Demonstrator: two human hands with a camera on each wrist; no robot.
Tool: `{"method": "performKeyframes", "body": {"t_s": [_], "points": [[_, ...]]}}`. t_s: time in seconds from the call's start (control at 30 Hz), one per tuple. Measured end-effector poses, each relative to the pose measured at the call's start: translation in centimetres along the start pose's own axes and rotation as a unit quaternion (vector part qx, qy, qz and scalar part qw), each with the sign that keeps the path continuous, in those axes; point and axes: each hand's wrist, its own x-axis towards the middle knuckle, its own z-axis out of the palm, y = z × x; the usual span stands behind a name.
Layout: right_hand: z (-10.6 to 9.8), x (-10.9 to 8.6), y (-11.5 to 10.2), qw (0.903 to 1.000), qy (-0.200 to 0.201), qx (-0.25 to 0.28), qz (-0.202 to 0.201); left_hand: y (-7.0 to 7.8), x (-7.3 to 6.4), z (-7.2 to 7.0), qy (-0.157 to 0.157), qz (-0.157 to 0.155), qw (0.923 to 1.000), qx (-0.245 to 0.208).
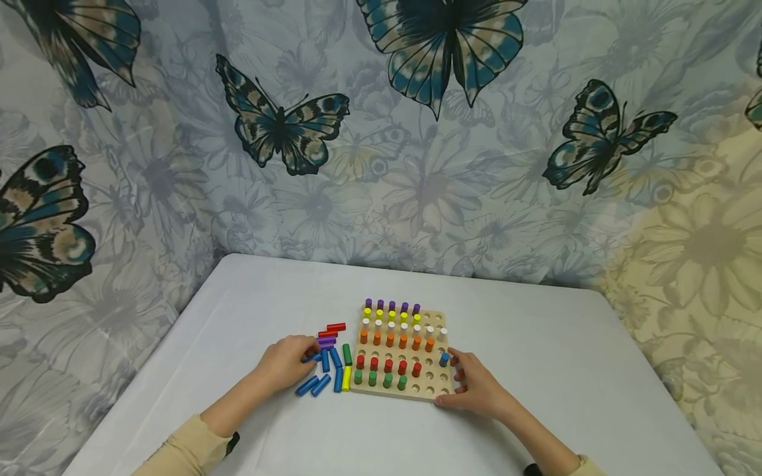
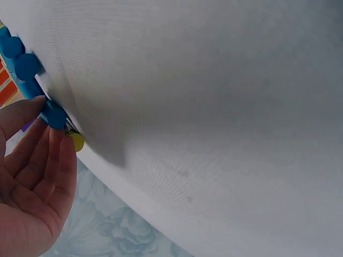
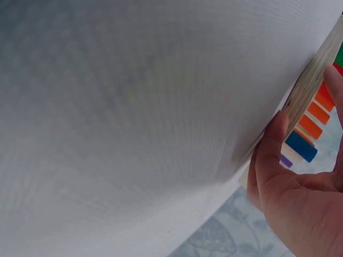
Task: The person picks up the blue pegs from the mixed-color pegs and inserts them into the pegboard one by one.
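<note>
1 blue peg (image 2: 54, 115) pinched in l hand (image 1: 287, 362), fingers nearly closed. r hand (image 1: 477, 389), fingers pt. spread, grips board (image 1: 423, 382) corner; loose pegs (image 1: 338, 379) nr l hand.

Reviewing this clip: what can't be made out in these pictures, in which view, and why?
- Head view: part of the blue peg pinched by the left hand, covered by its fingers.
- Head view: lower ends of the standing green pegs, hidden in the pegboard.
- Left wrist view: full extent of the orange-red pieces, cut off by the left edge.
- Right wrist view: most of the pegboard, cut off by the right edge.
</note>
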Motion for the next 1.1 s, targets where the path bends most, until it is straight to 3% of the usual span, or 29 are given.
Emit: {"method": "performKeyframes", "body": {"t_s": [0.47,0.87,1.1], "points": [[0.07,-0.03,0.27,1.0000,-0.003,-0.006,-0.004,-0.26,-0.20,0.30,0.005,0.001,0.9999,-0.009],[0.04,0.09,0.33,0.9999,-0.005,-0.006,-0.008,-0.10,-0.43,0.17,0.014,-0.021,0.9994,-0.024],[0.06,0.12,0.39,0.9999,-0.004,-0.005,-0.010,-0.39,-0.62,0.04,0.023,0.000,0.9971,-0.073]]}}
